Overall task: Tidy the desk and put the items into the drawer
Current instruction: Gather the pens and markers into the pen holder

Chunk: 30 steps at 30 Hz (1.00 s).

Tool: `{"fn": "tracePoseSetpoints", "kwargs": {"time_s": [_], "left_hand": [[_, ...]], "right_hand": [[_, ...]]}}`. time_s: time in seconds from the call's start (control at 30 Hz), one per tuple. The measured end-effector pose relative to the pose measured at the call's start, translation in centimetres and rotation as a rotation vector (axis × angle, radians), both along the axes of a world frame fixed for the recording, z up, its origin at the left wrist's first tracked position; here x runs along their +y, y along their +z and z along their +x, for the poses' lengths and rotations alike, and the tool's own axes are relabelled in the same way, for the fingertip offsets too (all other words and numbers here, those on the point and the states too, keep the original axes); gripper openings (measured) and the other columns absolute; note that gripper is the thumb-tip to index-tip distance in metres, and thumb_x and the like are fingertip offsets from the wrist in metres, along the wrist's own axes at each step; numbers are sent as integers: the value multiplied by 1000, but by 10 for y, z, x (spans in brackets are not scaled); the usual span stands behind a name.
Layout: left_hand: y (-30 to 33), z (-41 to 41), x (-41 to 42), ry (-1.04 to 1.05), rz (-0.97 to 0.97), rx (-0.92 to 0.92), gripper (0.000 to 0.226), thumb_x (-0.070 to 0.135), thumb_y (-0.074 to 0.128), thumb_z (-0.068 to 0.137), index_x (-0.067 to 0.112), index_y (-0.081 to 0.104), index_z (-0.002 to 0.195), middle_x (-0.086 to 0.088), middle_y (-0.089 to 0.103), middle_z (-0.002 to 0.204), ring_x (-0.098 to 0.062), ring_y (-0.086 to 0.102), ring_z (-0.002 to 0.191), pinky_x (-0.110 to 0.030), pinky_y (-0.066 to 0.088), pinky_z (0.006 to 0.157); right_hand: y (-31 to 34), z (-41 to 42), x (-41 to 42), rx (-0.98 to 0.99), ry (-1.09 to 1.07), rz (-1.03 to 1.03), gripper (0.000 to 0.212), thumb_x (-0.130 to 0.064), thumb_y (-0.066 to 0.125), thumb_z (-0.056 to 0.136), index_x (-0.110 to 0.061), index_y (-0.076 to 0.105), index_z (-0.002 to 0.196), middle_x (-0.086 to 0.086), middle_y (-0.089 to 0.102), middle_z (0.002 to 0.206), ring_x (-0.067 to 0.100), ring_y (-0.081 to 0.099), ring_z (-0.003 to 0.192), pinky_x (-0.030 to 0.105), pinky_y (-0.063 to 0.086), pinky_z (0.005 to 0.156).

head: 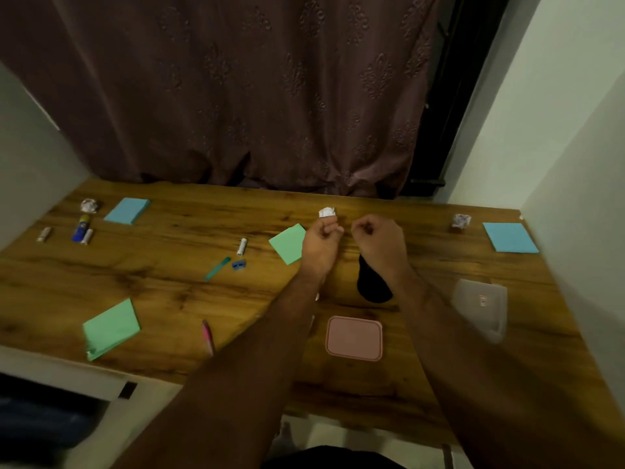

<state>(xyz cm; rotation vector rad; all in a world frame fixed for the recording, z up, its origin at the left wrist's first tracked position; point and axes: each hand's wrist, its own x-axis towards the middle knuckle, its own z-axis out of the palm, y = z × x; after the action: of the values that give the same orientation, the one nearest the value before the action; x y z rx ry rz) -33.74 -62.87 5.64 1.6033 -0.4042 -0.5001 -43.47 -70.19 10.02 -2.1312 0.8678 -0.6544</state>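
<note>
While both arms reach over the desk [189, 218], left hand [320, 239] pinching a crumpled paper ball [326, 212] in curled fingers near the far edge, right hand [378, 235] just beside, fingers curled together, holding nothing.

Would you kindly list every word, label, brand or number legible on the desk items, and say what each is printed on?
None can be read.
Glue stick: blue and yellow label, print too blurred.
White tube: dark marks, too small.
Translucent box: small reddish mark, illegible.
Sticky note pads: blank.
</note>
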Motion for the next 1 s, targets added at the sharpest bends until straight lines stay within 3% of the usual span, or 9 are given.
{"fn": "tracePoseSetpoints", "kwargs": {"time_s": [0.1, 0.23, 0.37, 0.53, 0.63, 0.87, 1.0], "left_hand": [[-2, 13, 22, 53, 22, -34, 17, 7, 57, 92, 11, 63, 108, 1, 66, 98, -14, 61, 94, -31, 50, 91], [-13, 37, 57, 129, 81, 1, 18, 9, 58, 93, 8, 61, 111, -9, 65, 108, -21, 62, 99, -30, 49, 84], [-25, 62, 98, 201, 102, 27, 9, 11, 57, 94, 17, 61, 99, -9, 67, 102, -18, 61, 91, -30, 49, 76], [-38, 95, 146, 277, 138, 8, 15, 9, 59, 90, 23, 61, 89, -5, 66, 88, -22, 59, 82, -32, 46, 75], [-47, 115, 169, 289, 167, 28, 14, 9, 61, 90, 23, 61, 87, -3, 67, 88, -21, 63, 87, -39, 50, 89], [-56, 156, 218, 293, 229, 78, 13, 13, 62, 91, 21, 63, 101, -3, 67, 107, -20, 64, 100, -40, 54, 92], [-69, 179, 242, 293, 286, 88, 14, 15, 61, 91, 28, 64, 89, -5, 69, 106, -22, 66, 102, -45, 55, 91]], "right_hand": [[-2, 15, 14, 27, 81, -4, 13, -18, 58, 89, -15, 71, 89, -1, 72, 92, 13, 63, 84, 31, 49, 76], [-9, 33, 32, 31, 165, 34, 11, -16, 61, 88, -13, 72, 88, 0, 73, 88, 12, 64, 80, 26, 49, 70], [-20, 50, 51, 43, 213, 167, 8, -19, 61, 88, -18, 70, 88, -1, 71, 88, 18, 68, 75, 41, 59, 69], [-28, 73, 83, 145, 265, 249, 8, -19, 62, 91, -17, 69, 95, -6, 61, 85, 19, 69, 67, 25, 54, 50], [-34, 88, 104, 219, 310, 270, 7, -19, 60, 93, -19, 67, 91, -8, 63, 80, 16, 68, 60, 17, 41, 43], [-55, 123, 149, 393, 364, 301, 8, -22, 60, 93, -19, 67, 96, 0, 69, 88, 12, 67, 70, 23, 49, 54], [-69, 136, 177, 478, 379, 239, 6, -26, 63, 92, -21, 65, 96, -2, 67, 87, 11, 65, 76, 30, 57, 69]]}}
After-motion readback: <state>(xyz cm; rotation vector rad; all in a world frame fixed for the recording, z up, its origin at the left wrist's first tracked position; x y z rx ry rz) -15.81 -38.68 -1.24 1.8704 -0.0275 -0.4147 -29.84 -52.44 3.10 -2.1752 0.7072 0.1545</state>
